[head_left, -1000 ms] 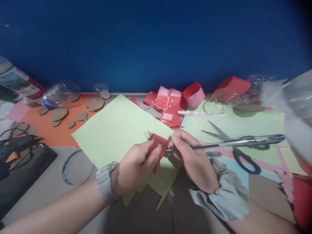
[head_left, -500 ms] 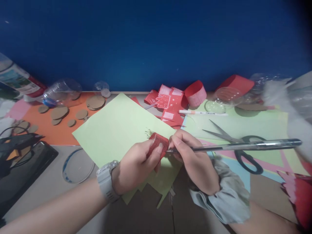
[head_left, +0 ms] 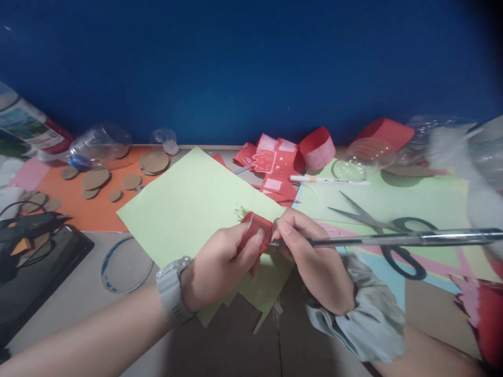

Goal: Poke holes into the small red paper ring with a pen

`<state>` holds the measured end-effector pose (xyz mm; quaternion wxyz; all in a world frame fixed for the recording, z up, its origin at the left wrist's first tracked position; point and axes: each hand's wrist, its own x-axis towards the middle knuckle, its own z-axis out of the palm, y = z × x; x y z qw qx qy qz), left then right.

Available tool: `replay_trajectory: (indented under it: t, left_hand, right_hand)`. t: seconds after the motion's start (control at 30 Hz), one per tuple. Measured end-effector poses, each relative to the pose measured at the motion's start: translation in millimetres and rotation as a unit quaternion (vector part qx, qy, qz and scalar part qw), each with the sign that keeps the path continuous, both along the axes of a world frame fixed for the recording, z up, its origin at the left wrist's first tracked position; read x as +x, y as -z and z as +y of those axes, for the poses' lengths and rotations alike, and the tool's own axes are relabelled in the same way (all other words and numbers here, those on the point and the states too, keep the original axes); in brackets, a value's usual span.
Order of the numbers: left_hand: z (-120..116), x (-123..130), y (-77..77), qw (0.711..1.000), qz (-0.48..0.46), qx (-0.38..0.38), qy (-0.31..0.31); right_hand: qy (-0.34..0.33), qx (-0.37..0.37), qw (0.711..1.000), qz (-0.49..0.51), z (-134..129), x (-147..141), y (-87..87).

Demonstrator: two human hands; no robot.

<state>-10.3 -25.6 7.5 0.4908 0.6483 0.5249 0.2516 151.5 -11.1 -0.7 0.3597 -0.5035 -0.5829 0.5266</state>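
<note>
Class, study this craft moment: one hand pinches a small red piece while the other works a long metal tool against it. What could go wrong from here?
1. The long silver metal tool has its tip right beside the left hand fingers gripping the small red paper piece; a slip might jab them.
2. The black-handled scissors lie open under the tool's shaft near the right hand; a sweep could catch the blades.

My left hand (head_left: 214, 269) pinches a small red piece (head_left: 256, 230) over the green sheet (head_left: 184, 209), my right hand (head_left: 314, 259) pressing a long metal tool (head_left: 393, 240) to its edge, with scissors (head_left: 387, 230) lying just behind and brown discs (head_left: 118, 178) far left.
</note>
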Motion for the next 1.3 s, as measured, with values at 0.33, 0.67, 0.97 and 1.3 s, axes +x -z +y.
replay_trajectory:
  t: [0.33, 0.67, 0.97, 1.3]
  left_hand:
    - [-0.4, -0.9, -0.5, 1.000, -0.006, 0.011, 0.002]
    - [-0.9, -1.2, -0.4, 1.000, -0.010, 0.008, 0.003]
    - [-0.7, -1.7, -1.2, 1.000, -0.006, 0.006, 0.002]
    - [-1.2, -2.0, -1.0, 1.000, -0.024, 0.008, 0.009]
  right_hand:
    - [0.006, 0.001, 1.000, -0.008, -0.7, 0.3, -0.5]
    - [0.006, 0.019, 1.000, -0.012, -1.6, 0.7, 0.8]
    - [-0.012, 0.030, 0.999, -0.001, -2.8, 1.6, 2.4]
    - [-0.047, 0.065, 0.997, 0.011, -3.6, 2.2, 2.7]
